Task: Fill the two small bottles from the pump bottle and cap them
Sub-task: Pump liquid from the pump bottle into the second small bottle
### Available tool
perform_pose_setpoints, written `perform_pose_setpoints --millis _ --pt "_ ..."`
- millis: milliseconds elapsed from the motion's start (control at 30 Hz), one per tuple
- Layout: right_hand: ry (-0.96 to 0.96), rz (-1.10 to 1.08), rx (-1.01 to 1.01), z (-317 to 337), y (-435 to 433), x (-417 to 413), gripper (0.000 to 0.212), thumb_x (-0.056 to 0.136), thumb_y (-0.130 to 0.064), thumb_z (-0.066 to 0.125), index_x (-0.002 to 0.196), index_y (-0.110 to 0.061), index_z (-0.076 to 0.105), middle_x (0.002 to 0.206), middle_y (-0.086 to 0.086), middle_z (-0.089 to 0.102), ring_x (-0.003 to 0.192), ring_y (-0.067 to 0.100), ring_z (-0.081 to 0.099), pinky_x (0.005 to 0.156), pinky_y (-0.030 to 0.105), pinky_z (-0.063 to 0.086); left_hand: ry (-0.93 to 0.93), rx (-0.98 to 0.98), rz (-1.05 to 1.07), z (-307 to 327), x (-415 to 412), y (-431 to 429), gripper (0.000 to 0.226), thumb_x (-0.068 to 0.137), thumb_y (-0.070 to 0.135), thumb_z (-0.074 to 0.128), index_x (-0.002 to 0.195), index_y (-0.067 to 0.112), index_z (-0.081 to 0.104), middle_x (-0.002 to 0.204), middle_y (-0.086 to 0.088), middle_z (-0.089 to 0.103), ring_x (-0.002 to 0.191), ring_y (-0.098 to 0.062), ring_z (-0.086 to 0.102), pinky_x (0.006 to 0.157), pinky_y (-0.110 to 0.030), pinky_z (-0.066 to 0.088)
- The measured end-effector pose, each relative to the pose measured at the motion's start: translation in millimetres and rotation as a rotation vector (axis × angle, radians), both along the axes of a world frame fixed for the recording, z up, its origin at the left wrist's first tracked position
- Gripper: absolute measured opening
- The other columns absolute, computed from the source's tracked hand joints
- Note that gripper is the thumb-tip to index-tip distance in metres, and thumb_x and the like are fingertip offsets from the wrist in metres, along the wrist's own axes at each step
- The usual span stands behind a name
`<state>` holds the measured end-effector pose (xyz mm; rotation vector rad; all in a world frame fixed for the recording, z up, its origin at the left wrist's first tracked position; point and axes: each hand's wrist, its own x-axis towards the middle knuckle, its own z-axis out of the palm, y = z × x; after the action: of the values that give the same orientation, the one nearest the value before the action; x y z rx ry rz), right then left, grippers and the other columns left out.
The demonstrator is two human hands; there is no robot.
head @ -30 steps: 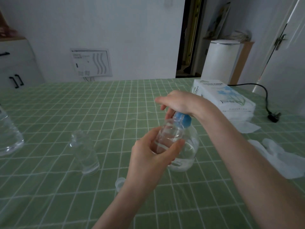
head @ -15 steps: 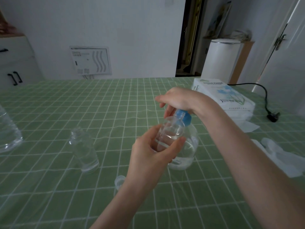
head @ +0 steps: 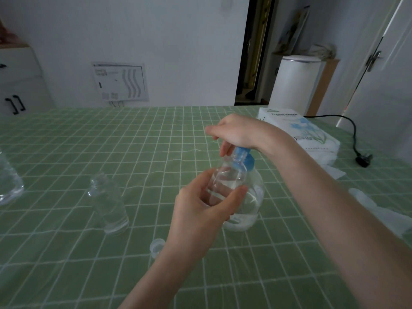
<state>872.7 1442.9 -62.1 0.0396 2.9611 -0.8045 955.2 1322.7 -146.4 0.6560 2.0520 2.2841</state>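
Note:
A clear pump bottle (head: 252,204) with a blue pump head (head: 245,158) stands mid-table, partly filled with clear liquid. My right hand (head: 236,132) rests on top of the pump head, fingers curled over it. My left hand (head: 200,208) holds a small clear bottle (head: 229,177) up against the pump, its open neck just under the spout. A second small clear bottle (head: 109,206) stands uncapped to the left. A small clear cap (head: 157,245) lies on the cloth beside my left wrist.
Green checked cloth (head: 66,152) covers the table. A large clear bottle (head: 9,181) stands at the left edge. A tissue pack (head: 298,130) and loose white tissues (head: 379,210) lie on the right, with a black power cord (head: 354,139) behind them.
Both hands and the bottles have kept their places; only the view has shifted slightly. My right hand stays on the pump head.

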Motion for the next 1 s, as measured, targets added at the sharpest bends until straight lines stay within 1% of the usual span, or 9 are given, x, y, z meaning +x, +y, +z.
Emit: perform_pose_setpoints --millis 67,100,133,200,267,367,567,767,1000 --pt "-0.010 -0.005 -0.014 -1.8 -0.4 -1.1 0.048 0.097 -0.041 0.042 0.115 -0.001 0.063 0.104 0.018 0.071 0.102 0.032 0.066 0.097 0.042 0.046 -0.006 0.002 0.006 -1.4 -0.2 -0.3 0.011 0.074 0.020 0.072 0.081 0.025 0.067 0.053 0.011 0.065 0.046 0.003 0.058 0.041 -0.007 0.040" --pt "-0.014 -0.015 -0.020 -1.6 0.2 -1.0 0.047 0.097 -0.041 0.042 0.116 -0.003 0.063 0.104 0.017 0.071 0.101 0.031 0.066 0.092 0.039 0.048 -0.004 0.003 0.002 -0.9 -0.1 -0.1 0.011 0.073 0.021 0.072 0.081 0.026 0.067 0.052 0.012 0.065 0.046 0.003 0.058 0.041 -0.007 0.039" --pt "-0.025 -0.023 -0.019 -1.4 0.8 -1.2 0.046 0.097 -0.042 0.041 0.115 -0.006 0.063 0.104 0.014 0.070 0.101 0.029 0.065 0.081 0.035 0.048 -0.006 0.004 -0.002 -0.8 0.1 -0.1 0.011 0.073 0.021 0.072 0.081 0.026 0.067 0.052 0.012 0.065 0.045 0.004 0.058 0.041 -0.007 0.039" --pt "-0.048 -0.034 -0.010 -1.8 1.0 -1.9 0.043 0.097 -0.043 0.041 0.113 -0.010 0.064 0.106 0.011 0.069 0.101 0.026 0.064 0.063 0.028 0.040 -0.011 0.004 -0.010 -0.7 0.3 0.1 0.012 0.073 0.021 0.072 0.082 0.026 0.066 0.053 0.012 0.065 0.045 0.004 0.057 0.040 -0.006 0.038" --pt "-0.062 -0.035 -0.012 -3.0 1.2 -1.9 0.041 0.097 -0.043 0.042 0.111 -0.012 0.065 0.108 0.011 0.068 0.103 0.027 0.063 0.068 0.031 0.042 -0.010 -0.002 -0.010 -1.4 -0.3 -0.5 0.012 0.076 0.018 0.072 0.082 0.026 0.066 0.053 0.011 0.065 0.045 0.003 0.057 0.040 -0.007 0.039" --pt "-0.080 -0.033 -0.019 -8.4 1.2 -1.5 0.042 0.097 -0.043 0.042 0.110 -0.011 0.066 0.112 0.013 0.066 0.105 0.029 0.061 0.091 0.039 0.044 -0.006 -0.013 -0.011 -3.0 -0.5 -1.5 0.011 0.076 0.018 0.071 0.084 0.024 0.066 0.052 0.011 0.065 0.045 0.003 0.057 0.041 -0.008 0.040" --pt "-0.042 -0.043 -0.033 -10.6 1.2 -1.3 0.043 0.097 -0.042 0.043 0.112 -0.008 0.065 0.110 0.015 0.067 0.103 0.030 0.063 0.097 0.040 0.044 0.005 -0.016 -0.013 -3.7 -0.6 -1.7 0.013 0.077 0.016 0.071 0.086 0.024 0.066 0.053 0.013 0.065 0.045 0.005 0.057 0.041 -0.007 0.039" --pt "0.007 -0.030 -0.004 -1.9 1.1 -0.5 0.049 0.098 -0.041 0.040 0.116 -0.001 0.063 0.102 0.018 0.072 0.103 0.029 0.065 0.092 0.039 0.043 0.002 -0.003 0.002 -3.0 -1.6 -0.5 0.011 0.074 0.020 0.073 0.081 0.026 0.067 0.052 0.011 0.065 0.044 0.003 0.057 0.040 -0.007 0.039" --pt "-0.043 -0.047 0.008 -2.6 1.3 -1.7 0.045 0.097 -0.045 0.040 0.109 -0.010 0.065 0.106 0.011 0.069 0.104 0.027 0.062 0.076 0.035 0.036 0.023 0.000 -0.006 -2.7 -2.0 -1.1 0.012 0.076 0.017 0.072 0.083 0.025 0.067 0.053 0.013 0.066 0.046 0.005 0.058 0.041 -0.006 0.039"
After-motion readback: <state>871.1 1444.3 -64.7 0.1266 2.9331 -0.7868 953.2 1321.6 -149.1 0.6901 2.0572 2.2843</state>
